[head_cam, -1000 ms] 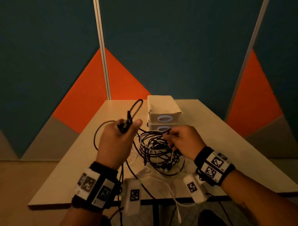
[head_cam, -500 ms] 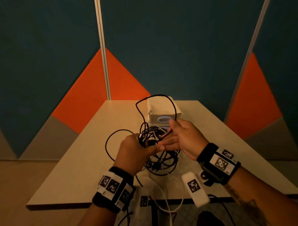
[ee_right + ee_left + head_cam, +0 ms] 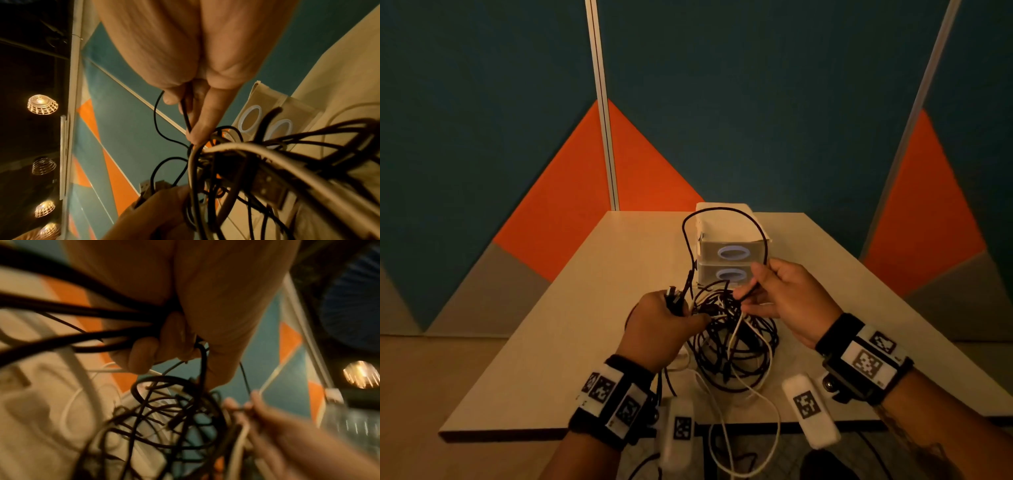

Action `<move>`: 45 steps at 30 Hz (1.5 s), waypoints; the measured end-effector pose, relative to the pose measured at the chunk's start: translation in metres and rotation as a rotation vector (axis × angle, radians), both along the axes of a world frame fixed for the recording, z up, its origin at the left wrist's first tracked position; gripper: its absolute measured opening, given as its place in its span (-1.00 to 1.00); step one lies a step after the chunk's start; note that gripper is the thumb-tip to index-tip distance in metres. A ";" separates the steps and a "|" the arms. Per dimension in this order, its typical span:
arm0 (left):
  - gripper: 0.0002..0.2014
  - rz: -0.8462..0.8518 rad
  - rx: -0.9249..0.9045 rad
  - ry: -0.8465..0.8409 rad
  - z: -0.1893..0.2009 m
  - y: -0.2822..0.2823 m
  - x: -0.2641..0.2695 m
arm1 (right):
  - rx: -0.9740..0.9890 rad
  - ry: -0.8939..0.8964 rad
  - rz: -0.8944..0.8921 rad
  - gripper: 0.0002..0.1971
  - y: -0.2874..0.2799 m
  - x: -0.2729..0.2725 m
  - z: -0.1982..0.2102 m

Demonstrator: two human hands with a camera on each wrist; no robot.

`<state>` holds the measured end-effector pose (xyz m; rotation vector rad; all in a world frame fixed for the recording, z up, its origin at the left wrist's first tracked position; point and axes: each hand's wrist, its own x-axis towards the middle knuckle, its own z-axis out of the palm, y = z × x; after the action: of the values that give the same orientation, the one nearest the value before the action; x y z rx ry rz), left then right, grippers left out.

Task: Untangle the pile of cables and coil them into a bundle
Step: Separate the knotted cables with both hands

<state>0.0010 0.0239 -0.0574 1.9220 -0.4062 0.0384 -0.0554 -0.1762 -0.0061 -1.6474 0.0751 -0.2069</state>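
Two raised fists, left hand (image 3: 661, 325) clutching cable tangle (image 3: 732, 342), right hand (image 3: 787, 298) pinching black cable (image 3: 722, 214)

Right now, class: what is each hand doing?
Left hand: closed, gripping a bunch of black cables.
Right hand: fingers pinching one thin black cable that loops up.
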 end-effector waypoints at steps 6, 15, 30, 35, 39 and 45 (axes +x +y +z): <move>-0.67 -0.061 0.107 -0.106 0.006 -0.012 -0.011 | 0.215 -0.018 -0.015 -0.64 0.011 0.000 -0.003; -0.60 -0.024 -0.191 -0.009 0.000 -0.011 -0.010 | 0.392 -0.023 -0.001 -0.63 0.009 0.001 0.001; -0.48 0.113 -0.654 0.185 -0.013 -0.027 -0.018 | 0.508 -0.014 0.001 -0.61 0.020 0.003 -0.025; -0.50 0.168 -0.575 0.094 -0.012 -0.021 -0.014 | -0.031 -0.010 -0.011 -0.89 0.010 -0.002 -0.033; -0.54 0.100 -0.496 0.015 -0.005 -0.028 -0.024 | -0.277 -0.016 -0.004 -0.87 0.011 -0.003 -0.040; -0.58 0.071 -0.377 -0.051 -0.006 -0.031 -0.028 | -0.517 -0.144 -0.099 -0.86 0.013 -0.002 -0.043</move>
<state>-0.0267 -0.0070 -0.0637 1.5647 -0.3373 0.1973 -0.0574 -0.1630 -0.0491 -2.1390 -0.0084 -0.4476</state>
